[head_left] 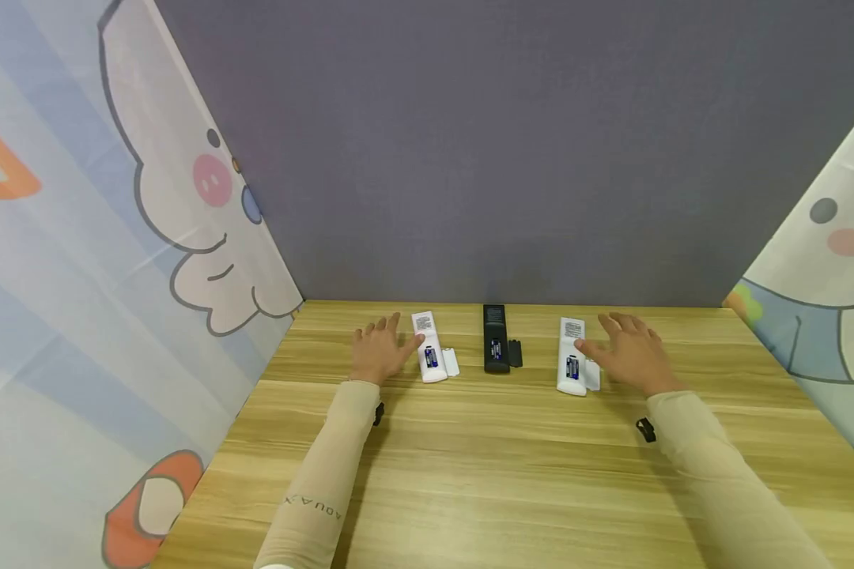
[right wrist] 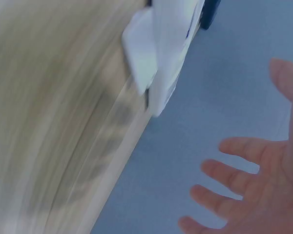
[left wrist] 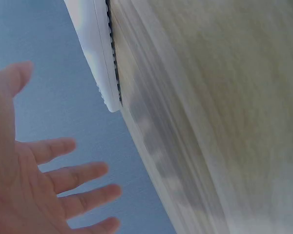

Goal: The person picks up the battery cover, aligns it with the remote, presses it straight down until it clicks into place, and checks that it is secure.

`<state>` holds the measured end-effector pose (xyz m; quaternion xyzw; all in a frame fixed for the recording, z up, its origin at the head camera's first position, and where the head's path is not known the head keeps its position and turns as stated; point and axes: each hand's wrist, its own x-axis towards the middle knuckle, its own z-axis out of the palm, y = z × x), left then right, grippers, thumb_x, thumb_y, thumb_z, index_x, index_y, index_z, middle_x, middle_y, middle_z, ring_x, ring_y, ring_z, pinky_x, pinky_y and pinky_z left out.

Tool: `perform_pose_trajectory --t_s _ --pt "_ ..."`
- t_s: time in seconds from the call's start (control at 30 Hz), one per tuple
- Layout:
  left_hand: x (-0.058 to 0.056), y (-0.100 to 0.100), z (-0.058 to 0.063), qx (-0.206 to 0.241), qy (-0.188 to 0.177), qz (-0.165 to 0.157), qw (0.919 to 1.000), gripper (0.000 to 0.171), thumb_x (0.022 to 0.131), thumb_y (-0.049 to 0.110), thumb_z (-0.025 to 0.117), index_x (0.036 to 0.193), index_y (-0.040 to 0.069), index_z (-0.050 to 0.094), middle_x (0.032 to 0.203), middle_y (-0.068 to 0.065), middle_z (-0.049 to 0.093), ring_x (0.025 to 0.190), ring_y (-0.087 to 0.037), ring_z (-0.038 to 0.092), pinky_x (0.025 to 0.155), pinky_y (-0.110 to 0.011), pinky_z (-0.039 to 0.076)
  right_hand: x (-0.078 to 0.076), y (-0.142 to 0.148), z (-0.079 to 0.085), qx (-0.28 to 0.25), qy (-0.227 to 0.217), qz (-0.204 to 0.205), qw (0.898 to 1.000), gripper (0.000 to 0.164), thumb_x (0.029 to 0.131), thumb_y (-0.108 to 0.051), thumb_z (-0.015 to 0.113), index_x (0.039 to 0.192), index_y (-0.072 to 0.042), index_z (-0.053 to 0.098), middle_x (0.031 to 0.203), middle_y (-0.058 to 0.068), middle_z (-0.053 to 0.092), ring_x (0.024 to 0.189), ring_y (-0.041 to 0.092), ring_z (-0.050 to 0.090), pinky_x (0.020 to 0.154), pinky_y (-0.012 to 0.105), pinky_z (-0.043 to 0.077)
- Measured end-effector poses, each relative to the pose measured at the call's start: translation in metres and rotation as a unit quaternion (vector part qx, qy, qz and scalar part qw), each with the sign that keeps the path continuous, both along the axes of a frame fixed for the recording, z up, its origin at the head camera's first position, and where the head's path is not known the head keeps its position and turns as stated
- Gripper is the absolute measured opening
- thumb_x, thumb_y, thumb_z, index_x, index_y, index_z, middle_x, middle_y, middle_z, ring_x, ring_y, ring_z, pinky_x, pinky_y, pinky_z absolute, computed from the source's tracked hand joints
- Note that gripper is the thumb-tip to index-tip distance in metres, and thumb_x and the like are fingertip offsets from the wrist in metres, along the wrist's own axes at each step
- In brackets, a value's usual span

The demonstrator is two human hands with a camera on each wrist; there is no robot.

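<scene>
Three remote controls lie back up in a row: a white remote (head_left: 434, 374) at left, a black remote (head_left: 495, 325) in the middle and another white remote (head_left: 571, 386) at right. Blue batteries (head_left: 431, 358) show in each uncovered compartment. A loose cover sits just right of each remote: white cover (head_left: 451, 363), black cover (head_left: 515, 353), white cover (head_left: 594, 378). My left hand (head_left: 375, 353) hovers left of the left remote, fingers spread and holding nothing. On the other side, my right hand (head_left: 635, 357) is raised beside the right remote, its thumb overlapping it in the head view.
The remotes rest toward the back of a wood-grain table (head_left: 484, 474). Behind it rises a dark grey panel (head_left: 455, 158). Cartoon-printed curtains (head_left: 64, 316) flank both sides. A black wrist strap end (head_left: 645, 429) shows beneath the right sleeve.
</scene>
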<state>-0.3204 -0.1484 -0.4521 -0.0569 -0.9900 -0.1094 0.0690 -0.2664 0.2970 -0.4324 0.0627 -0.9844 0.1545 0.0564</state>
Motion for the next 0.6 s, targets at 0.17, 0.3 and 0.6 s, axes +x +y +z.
perform_pose_trajectory --t_s 0.17,0.3,0.6 --pt "0.003 -0.002 -0.001 0.019 0.003 -0.013 0.9997 0.062 0.099 0.057 0.058 0.139 0.01 0.062 0.123 -0.018 0.073 0.11 -0.039 0.07 0.098 -0.055 0.053 0.005 -0.017 -0.004 -0.004 0.027 0.011 1.0 0.069 0.099 -0.052 0.06 0.138 0.005 0.057 0.143 0.034 0.048 0.131 0.062 0.037 0.102 0.079 0.032" --pt "0.005 -0.001 -0.002 0.053 -0.005 -0.014 0.9985 0.05 0.098 0.048 0.065 0.129 0.009 0.069 0.105 -0.016 0.077 0.075 -0.028 0.071 0.064 -0.042 0.058 0.01 -0.031 -0.008 -0.017 0.07 0.032 0.997 0.049 0.097 -0.035 0.067 0.125 0.005 0.066 0.125 0.032 0.06 0.115 0.056 0.05 0.09 0.07 0.043" --pt "0.005 0.002 -0.004 0.075 -0.023 -0.002 0.9969 0.042 0.097 0.043 0.069 0.123 0.01 0.071 0.104 -0.014 0.077 0.067 -0.021 0.063 0.047 -0.03 0.044 0.017 -0.067 -0.007 -0.095 0.024 0.056 0.994 0.03 0.098 -0.024 0.065 0.113 0.001 0.07 0.078 0.008 0.06 0.058 0.017 0.046 0.053 0.032 0.039"
